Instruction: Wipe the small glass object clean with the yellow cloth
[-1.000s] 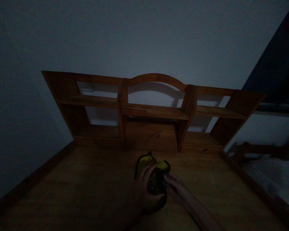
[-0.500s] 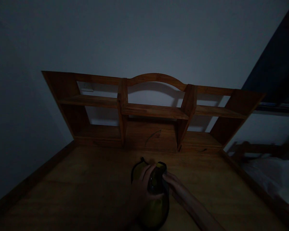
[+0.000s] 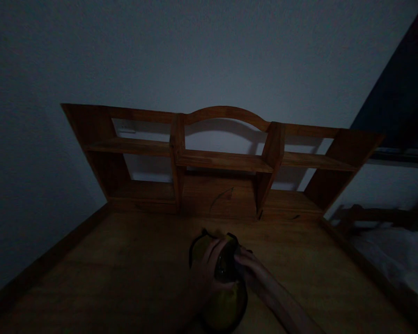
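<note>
Low in the dim view, my left hand (image 3: pixel 209 264) is curled over a dark glossy rounded object (image 3: pixel 224 266), fingers on its far side and thumb on its near side. My right hand (image 3: pixel 251 265) grips the right side of the same object, fingers bent and partly hidden. Around and under it shows a yellow-green thing with black edges (image 3: pixel 225 308), with one rounded part near me and another beyond the left hand. Whether the dark and yellow parts are one piece, I cannot tell. All of it is on or just above the wooden desk (image 3: pixel 132 260).
A wooden shelf unit (image 3: pixel 226 160) with several compartments stands along the desk's back edge, against a pale wall (image 3: pixel 209 60). Raised rims run along the desk's left and right sides. To the right lies pale bedding or sheeting (image 3: pixel 397 257), below a dark window-like area (image 3: pixel 400 102).
My right hand has shifted slightly along the dark object's right side. The near yellow-green part has moved a little to the right. My left hand stays almost where it was.
</note>
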Available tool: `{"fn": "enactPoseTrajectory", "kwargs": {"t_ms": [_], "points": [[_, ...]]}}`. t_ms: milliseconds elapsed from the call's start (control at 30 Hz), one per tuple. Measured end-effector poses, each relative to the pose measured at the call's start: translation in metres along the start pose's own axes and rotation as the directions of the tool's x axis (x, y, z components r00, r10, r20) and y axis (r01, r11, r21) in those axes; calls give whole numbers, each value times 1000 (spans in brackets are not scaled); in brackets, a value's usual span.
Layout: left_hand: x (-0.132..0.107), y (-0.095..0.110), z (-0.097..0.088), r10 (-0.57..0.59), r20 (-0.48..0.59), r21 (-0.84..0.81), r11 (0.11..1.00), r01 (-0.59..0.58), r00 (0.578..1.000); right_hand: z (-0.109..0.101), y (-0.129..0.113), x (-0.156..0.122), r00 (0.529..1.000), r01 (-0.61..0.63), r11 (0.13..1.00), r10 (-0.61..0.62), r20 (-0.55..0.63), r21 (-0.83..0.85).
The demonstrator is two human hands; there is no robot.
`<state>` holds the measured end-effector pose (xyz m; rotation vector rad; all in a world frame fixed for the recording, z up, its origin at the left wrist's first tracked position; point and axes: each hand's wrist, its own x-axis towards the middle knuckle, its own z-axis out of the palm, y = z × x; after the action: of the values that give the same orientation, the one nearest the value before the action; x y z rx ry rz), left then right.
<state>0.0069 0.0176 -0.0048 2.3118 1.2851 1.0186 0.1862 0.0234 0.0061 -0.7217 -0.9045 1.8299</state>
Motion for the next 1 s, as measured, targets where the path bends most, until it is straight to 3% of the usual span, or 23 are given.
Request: {"fn": "enactPoseTrajectory", "kwargs": {"t_ms": [333,433,500,633,767,1000], "points": [[9,1,-2,-109,-42,-111,988,104,993,0,-5,2,998,-64,970,60,22,235],[13,-1,-3,-128,-101,-179,978,109,987,-4,-3,5,999,-15,970,26,-44,242],[15,-1,-4,-130,-125,-229,968,99,984,-5,-2,5,997,14,977,2,-74,212],[14,-1,-3,-115,-134,-250,965,78,984,5,-4,1,1000,19,995,-18,-13,95],[11,-5,0,-87,-101,-209,976,64,991,11,-3,-3,999,47,999,-47,-27,-24],[8,-7,-1,-19,7,-27,999,19,1000,-3,7,1,984,134,953,-161,-79,-272]]}}
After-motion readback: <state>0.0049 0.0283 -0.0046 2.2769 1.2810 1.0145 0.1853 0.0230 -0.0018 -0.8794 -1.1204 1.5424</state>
